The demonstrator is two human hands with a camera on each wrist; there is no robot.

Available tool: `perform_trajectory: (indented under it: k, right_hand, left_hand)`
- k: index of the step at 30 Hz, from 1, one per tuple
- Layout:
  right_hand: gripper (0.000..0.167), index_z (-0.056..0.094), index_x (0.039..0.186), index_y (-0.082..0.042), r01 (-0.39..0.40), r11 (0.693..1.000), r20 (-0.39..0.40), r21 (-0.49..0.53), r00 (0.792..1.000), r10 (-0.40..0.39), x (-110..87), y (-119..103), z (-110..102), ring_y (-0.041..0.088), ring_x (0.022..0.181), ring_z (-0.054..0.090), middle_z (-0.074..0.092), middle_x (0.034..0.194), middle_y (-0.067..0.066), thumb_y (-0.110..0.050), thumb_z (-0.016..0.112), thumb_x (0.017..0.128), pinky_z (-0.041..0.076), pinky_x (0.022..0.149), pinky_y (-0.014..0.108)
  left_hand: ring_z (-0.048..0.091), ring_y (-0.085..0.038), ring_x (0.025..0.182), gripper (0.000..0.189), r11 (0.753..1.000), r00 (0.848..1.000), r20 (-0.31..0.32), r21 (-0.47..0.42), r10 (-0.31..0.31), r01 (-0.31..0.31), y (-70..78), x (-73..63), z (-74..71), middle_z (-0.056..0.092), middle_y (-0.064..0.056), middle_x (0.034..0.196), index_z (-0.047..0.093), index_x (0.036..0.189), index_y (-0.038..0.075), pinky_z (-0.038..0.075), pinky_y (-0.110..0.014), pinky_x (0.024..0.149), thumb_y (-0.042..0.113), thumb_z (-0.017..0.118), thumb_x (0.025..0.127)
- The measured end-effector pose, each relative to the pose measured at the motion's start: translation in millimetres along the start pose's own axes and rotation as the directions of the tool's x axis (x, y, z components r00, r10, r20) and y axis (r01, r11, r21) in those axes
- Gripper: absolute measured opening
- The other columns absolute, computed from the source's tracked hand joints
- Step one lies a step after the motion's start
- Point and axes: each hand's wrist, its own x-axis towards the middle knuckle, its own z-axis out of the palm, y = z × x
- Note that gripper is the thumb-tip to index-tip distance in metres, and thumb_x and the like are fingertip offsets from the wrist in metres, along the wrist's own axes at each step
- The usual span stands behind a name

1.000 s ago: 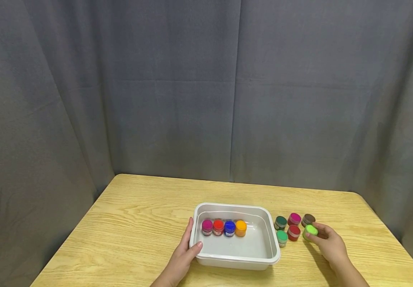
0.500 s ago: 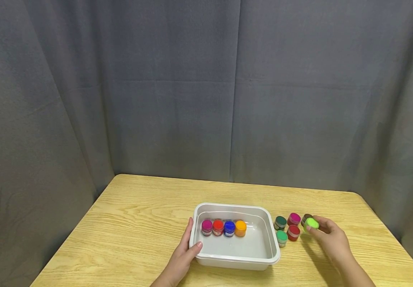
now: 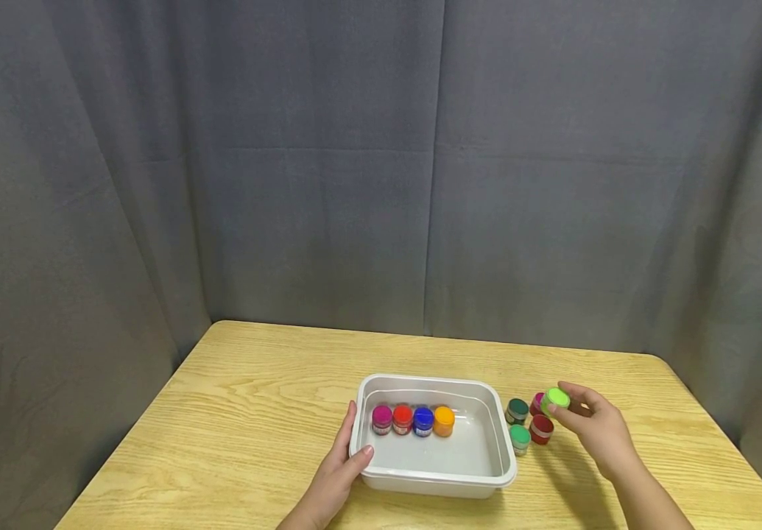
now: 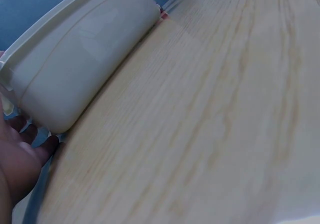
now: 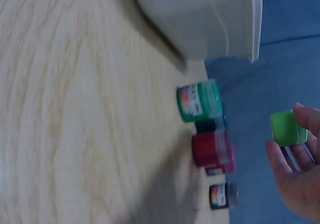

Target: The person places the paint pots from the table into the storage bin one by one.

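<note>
Got my left hand clamped on the left side of the white tub, four jars lined up inside. Well apart, off right, my right hand pinches a lime jar in midair, left of my palm, a pink jar half hidden behind it.

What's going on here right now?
A person's right hand pinches a lime-green jar above the table, while the left hand holds the left side of a white tub. A purple jar, red jar, blue jar and orange jar stand inside in a row. Five other jars stand to the tub's right.
</note>
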Motion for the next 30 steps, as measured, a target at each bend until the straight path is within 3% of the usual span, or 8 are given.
perform_trajectory:
  k: [3, 6, 14, 18, 21, 23, 25, 30]
  right_hand:
    - [0.071, 0.038, 0.147, 0.000, 0.025, 1.000, 0.000, 0.013, 1.000, -0.025, 0.1, -8, 3, -0.004, 0.105, 0.057, 0.049, 0.144, 0.022, -0.038, 0.065, 0.094, 0.054, 0.095, 0.029]
    - [0.069, 0.040, 0.146, 0.000, 0.041, 0.999, 0.005, 0.031, 0.999, -0.041, -0.5, -17, 7, -0.014, 0.094, 0.053, 0.051, 0.141, 0.021, -0.034, 0.067, 0.093, 0.052, 0.087, 0.018]
    - [0.066, 0.044, 0.145, -0.004, 0.041, 0.997, 0.037, 0.061, 0.998, -0.043, -4.5, -38, 23, 0.015, 0.115, 0.056, 0.053, 0.140, 0.019, -0.030, 0.070, 0.091, 0.052, 0.090, 0.023]
    - [0.064, 0.045, 0.144, -0.004, 0.030, 0.992, 0.070, 0.126, 0.997, -0.039, -4.5, -48, 31, 0.004, 0.086, 0.057, 0.054, 0.136, 0.018, -0.024, 0.072, 0.090, 0.053, 0.069, 0.021]
    - [0.063, 0.045, 0.144, -0.004, 0.028, 0.987, 0.092, 0.157, 0.995, -0.043, -4.6, -54, 37, -0.001, 0.081, 0.055, 0.054, 0.136, 0.017, -0.020, 0.072, 0.089, 0.049, 0.060, 0.019]
    - [0.062, 0.046, 0.143, -0.004, 0.035, 0.986, 0.103, 0.162, 0.993, -0.052, -5.2, -58, 42, 0.002, 0.087, 0.059, 0.055, 0.136, 0.018, -0.019, 0.072, 0.089, 0.052, 0.063, 0.019]
    - [0.061, 0.047, 0.142, -0.003, 0.056, 0.987, 0.113, 0.149, 0.991, -0.073, -5.7, -61, 47, 0.009, 0.106, 0.059, 0.055, 0.136, 0.017, -0.019, 0.072, 0.089, 0.055, 0.074, 0.019]
    - [0.058, 0.053, 0.137, -0.003, 0.080, 0.985, 0.133, 0.154, 0.986, -0.101, -6.6, -71, 63, 0.020, 0.112, 0.059, 0.060, 0.129, 0.016, -0.018, 0.075, 0.086, 0.056, 0.085, 0.023]
  left_hand:
    - [0.000, -0.042, 0.150, 0.075, 1.000, 1.000, -0.002, 0.001, -0.002, 0.002, 0.2, -0.1, -0.2, -0.006, -0.017, 0.165, 0.001, 0.159, 0.016, 0.008, -0.055, 0.121, 0.021, 0.049, 0.102]
    - [0.000, -0.043, 0.150, 0.075, 1.000, 1.000, -0.005, 0.007, -0.003, 0.003, 0.4, 0.1, -0.3, -0.006, -0.017, 0.165, 0.002, 0.159, 0.016, 0.008, -0.056, 0.121, 0.021, 0.049, 0.102]
    - [-0.001, -0.042, 0.150, 0.075, 1.000, 1.000, -0.002, 0.006, -0.005, 0.005, 0.3, 0.3, -0.4, -0.005, -0.016, 0.165, 0.002, 0.159, 0.016, 0.007, -0.056, 0.121, 0.022, 0.049, 0.102]
    - [-0.002, -0.042, 0.150, 0.075, 1.000, 1.000, 0.002, 0.001, -0.002, 0.002, 0.2, 0.7, -0.3, -0.006, -0.016, 0.165, 0.001, 0.159, 0.015, 0.007, -0.056, 0.121, 0.022, 0.049, 0.102]
    - [-0.001, -0.042, 0.150, 0.075, 1.000, 1.000, 0.002, 0.000, 0.002, -0.002, 0.3, 0.8, -0.3, -0.006, -0.016, 0.165, 0.002, 0.159, 0.015, 0.008, -0.055, 0.121, 0.021, 0.049, 0.102]
    - [0.000, -0.042, 0.150, 0.075, 1.000, 1.000, -0.001, 0.002, 0.002, -0.002, 0.4, 0.8, -0.3, -0.005, -0.016, 0.165, 0.002, 0.159, 0.015, 0.008, -0.055, 0.121, 0.021, 0.049, 0.102]
    - [0.001, -0.042, 0.150, 0.074, 1.000, 1.000, -0.004, 0.005, 0.001, -0.001, 0.7, 0.6, -0.2, -0.004, -0.016, 0.165, 0.002, 0.159, 0.015, 0.008, -0.055, 0.121, 0.021, 0.049, 0.102]
    - [0.000, -0.042, 0.150, 0.075, 1.000, 1.000, -0.009, 0.008, -0.008, 0.008, 1.1, -0.1, 0.0, -0.004, -0.016, 0.165, 0.002, 0.159, 0.015, 0.008, -0.056, 0.121, 0.022, 0.049, 0.101]
